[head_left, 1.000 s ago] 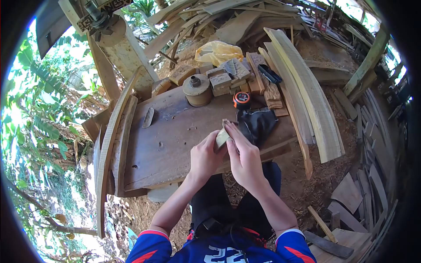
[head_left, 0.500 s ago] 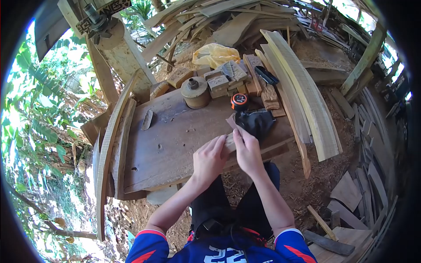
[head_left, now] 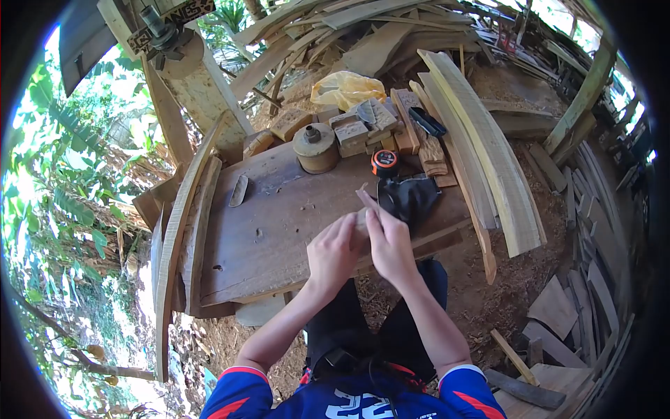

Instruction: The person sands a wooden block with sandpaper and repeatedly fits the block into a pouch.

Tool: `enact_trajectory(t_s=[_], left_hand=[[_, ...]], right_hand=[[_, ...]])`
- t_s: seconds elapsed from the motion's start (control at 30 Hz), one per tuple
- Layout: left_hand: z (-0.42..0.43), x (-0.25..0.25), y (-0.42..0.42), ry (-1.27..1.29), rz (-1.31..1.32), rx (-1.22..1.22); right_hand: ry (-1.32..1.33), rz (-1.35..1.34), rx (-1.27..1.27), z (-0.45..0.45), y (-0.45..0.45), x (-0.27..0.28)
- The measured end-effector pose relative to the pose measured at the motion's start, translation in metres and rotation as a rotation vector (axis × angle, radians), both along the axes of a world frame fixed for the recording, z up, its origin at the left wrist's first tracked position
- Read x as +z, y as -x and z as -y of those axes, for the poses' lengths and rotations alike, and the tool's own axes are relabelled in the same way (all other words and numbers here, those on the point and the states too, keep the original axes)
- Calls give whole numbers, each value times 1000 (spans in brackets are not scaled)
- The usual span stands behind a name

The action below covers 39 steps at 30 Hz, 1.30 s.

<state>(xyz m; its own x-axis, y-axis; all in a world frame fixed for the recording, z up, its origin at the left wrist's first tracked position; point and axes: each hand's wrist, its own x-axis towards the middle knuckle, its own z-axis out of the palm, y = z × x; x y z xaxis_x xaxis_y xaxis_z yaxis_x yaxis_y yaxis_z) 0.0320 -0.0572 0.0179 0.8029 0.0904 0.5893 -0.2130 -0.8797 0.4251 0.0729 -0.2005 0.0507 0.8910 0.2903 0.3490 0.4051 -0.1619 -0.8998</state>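
At the far left of the frame we had bright green leaves point(head_left: 77, 150), and next to them a long curved plank point(head_left: 176, 244) stood along the end of the table point(head_left: 269, 216). In the upper left we saw a thick post point(head_left: 213, 87). A small flat scrap point(head_left: 239, 190) lay on the left part of the tabletop, and a round can point(head_left: 316, 148) stood upright near its back edge.

At the centre of the frame, over the table's front edge, our left hand point(head_left: 331, 254) gripped a small piece of wood point(head_left: 361, 223), its fingers curled and pressed together. Just right of it, our right hand point(head_left: 392, 246) pinched a thin brownish strip point(head_left: 369, 202) against the wood, thumb on top; we could not tell how its hidden fingertips lay. The strip's end stuck out above both hands.

Behind them, in the upper centre, sat wooden blocks point(head_left: 351, 135) and an orange-and-black tape measure point(head_left: 384, 163). A black cloth point(head_left: 410, 197) lay just right of the strip. Long planks point(head_left: 488, 150) slanted across the right of the frame, and wood offcuts point(head_left: 558, 307) covered the lower right.
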Motion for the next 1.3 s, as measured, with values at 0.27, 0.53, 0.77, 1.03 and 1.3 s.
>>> enact_trajectory(t_s=[0.27, 0.53, 0.77, 1.03, 1.3], left_hand=[[-10, -3, -3, 34, -26, 22], [-15, -2, -4, 101, -53, 59], [-21, 8, -2, 273, -156, 77], [-20, 2, -2, 205, -91, 66], [-30, 2, 2, 62, -166, 1]], right_hand=[[35, 81, 0, -5, -2, -3], [15, 111, -5, -16, -1, -3], [34, 236, 3, -18, 2, -8], [40, 313, -55, -22, 0, -11], [-5, 154, -37, -13, -4, -13]])
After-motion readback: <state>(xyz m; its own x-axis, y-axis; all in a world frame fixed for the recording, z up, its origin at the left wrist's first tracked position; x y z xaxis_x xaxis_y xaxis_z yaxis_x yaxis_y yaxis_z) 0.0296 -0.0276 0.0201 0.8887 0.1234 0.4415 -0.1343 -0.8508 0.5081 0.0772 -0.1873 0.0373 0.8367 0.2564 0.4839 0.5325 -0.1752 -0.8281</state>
